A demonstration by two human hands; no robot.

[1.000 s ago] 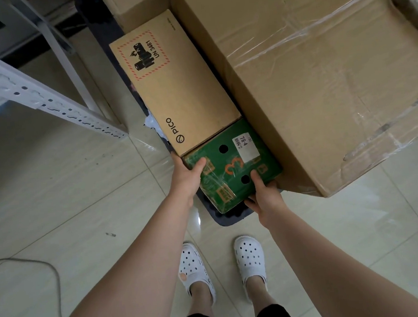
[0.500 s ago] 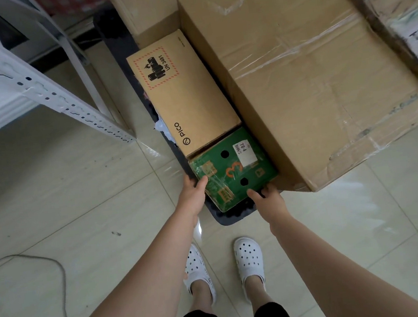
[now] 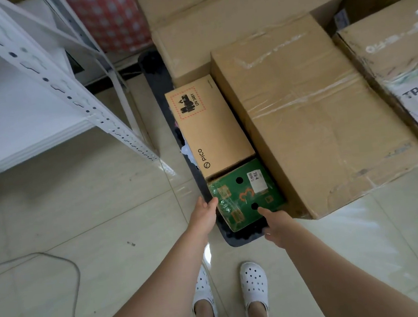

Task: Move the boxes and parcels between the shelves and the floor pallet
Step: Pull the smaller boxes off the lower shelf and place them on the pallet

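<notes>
Both arms reach down and forward. The left hand (image 3: 203,215) sits at the green box's (image 3: 245,193) left edge with its thumb touching. Its fingers are hidden, so I cannot tell their state. The right hand (image 3: 278,226) lays a straight forefinger on the box's near corner, with the other fingers loosely curled and gripping nothing. The box lies on the dark floor pallet (image 3: 244,237), against the PICO carton (image 3: 213,132).

Glossy film-wrapped green box (image 3: 245,195); matt cardboard PICO box (image 3: 210,129); glossy floor tiles (image 3: 80,218).

Green box (image 3: 245,195) flat on pallet (image 3: 155,86) front corner, abutting PICO box (image 3: 210,129).
</notes>
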